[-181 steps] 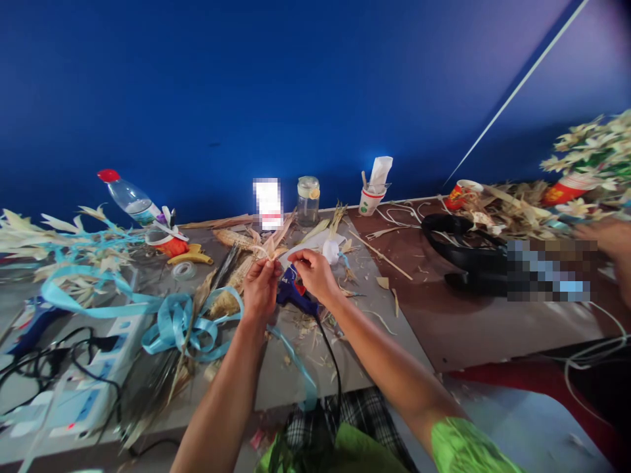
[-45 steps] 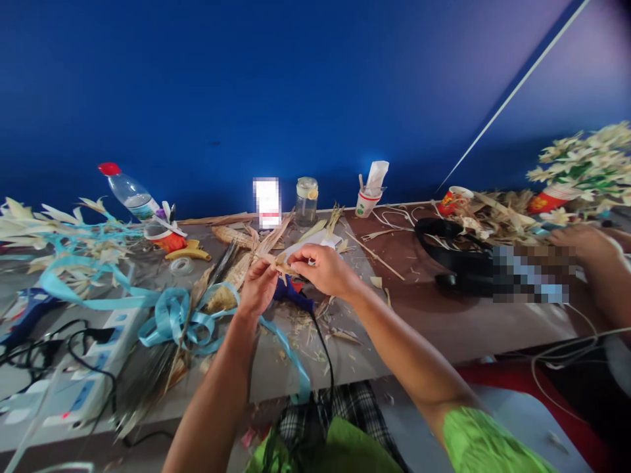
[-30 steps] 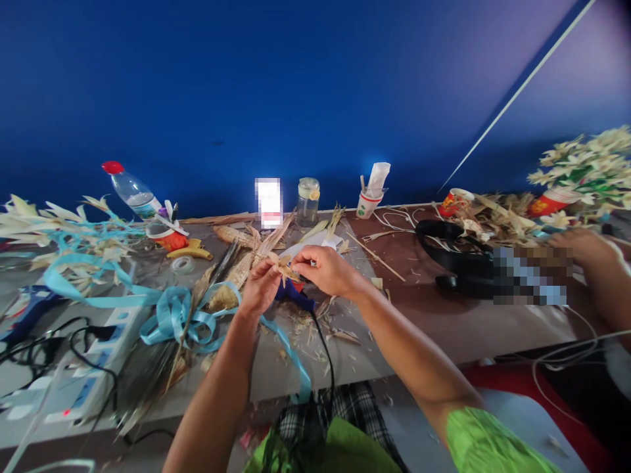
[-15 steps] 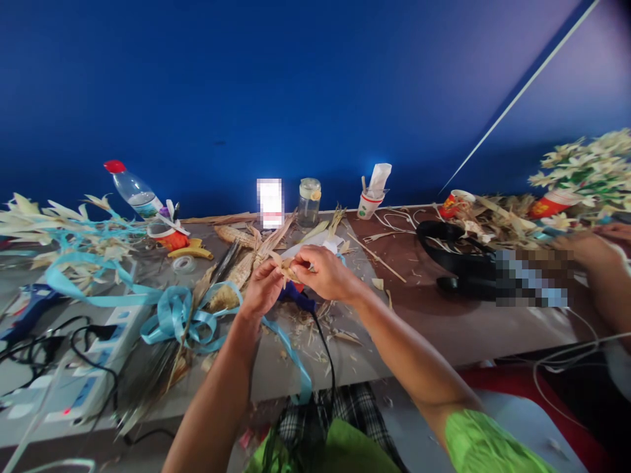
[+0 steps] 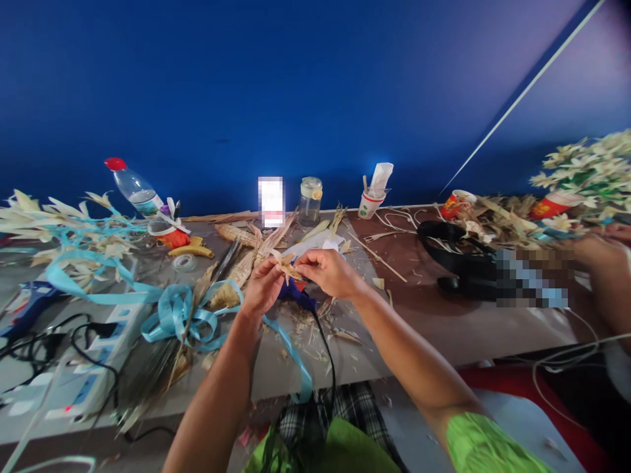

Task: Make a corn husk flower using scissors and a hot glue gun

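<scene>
Between my two hands is a small flower of pale dried corn husk [image 5: 284, 264], its petals spread. My left hand [image 5: 264, 285] pinches it from the left, thumb against fingers. From the right, my right hand [image 5: 327, 272] pinches at the flower's edge with thumb and fingertips. Just beneath my hands lies a blue glue gun [image 5: 300, 297], partly hidden, its black cord running to the table's front edge. Corn cobs with husks [image 5: 235, 234] lie behind my left hand. A light blue ribbon [image 5: 175, 312] is heaped left of my left forearm.
At left are a power strip [image 5: 106, 358], another glue gun [image 5: 34, 303], a tilted bottle [image 5: 135, 187] and husk flowers [image 5: 73, 226]. A glass jar [image 5: 310, 205] and a paper cup [image 5: 369, 203] stand at the back. Right, a co-worker's hand [image 5: 594, 256] is near black headphones [image 5: 463, 263].
My right hand has shifted slightly right and down, its fingers drawn a little away from my left. More of the husk flower's petals show now.
</scene>
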A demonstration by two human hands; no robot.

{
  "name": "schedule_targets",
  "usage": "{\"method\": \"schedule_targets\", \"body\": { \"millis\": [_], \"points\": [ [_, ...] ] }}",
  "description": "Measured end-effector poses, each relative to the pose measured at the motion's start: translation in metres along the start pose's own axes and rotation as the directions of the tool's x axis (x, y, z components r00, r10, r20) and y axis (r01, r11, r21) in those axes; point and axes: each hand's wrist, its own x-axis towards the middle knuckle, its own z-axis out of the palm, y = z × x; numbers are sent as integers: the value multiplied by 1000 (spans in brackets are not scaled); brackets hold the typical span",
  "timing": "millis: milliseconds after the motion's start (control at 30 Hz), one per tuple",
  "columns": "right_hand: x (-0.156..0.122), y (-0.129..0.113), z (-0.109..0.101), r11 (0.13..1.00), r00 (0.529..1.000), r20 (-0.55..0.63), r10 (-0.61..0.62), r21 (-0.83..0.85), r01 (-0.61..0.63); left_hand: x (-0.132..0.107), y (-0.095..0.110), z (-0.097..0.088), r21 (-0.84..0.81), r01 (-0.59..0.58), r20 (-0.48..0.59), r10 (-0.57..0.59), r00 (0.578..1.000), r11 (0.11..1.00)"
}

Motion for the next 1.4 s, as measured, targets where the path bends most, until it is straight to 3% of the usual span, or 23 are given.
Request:
{"method": "schedule_targets", "body": {
  "millis": [233,467,667,867,1100,1267,1400],
  "points": [
    [1,-4,-1,999,1000,15,0,-39,0,-1,-1,-2,41,-2,36,0,999,999],
    [1,-1,-3,982,991,9,-133,-130,133,-3,-1,1,28,30,78,-32,996,999],
    [5,8,-2,959,974,-46,-222,-189,209,-2,-6,-9,6,77,61,-77,995,997],
    [7,13,3,944,972,-107,-210,-279,174,-2,-7,-11,-36,79,34,-77,996,996],
    [6,22,1,900,955,-274,-117,-436,-15,3,1,-10,-131,-66,-61,58,996,989],
    [6,21,2,948,923,-328,-203,-303,101,2,2,-4,-48,-43,-55,40,998,998],
    [4,8,-3,988,970,-197,-139,-90,123,-1,5,3,-4,-12,-22,12,1000,1000]
  ]
}}
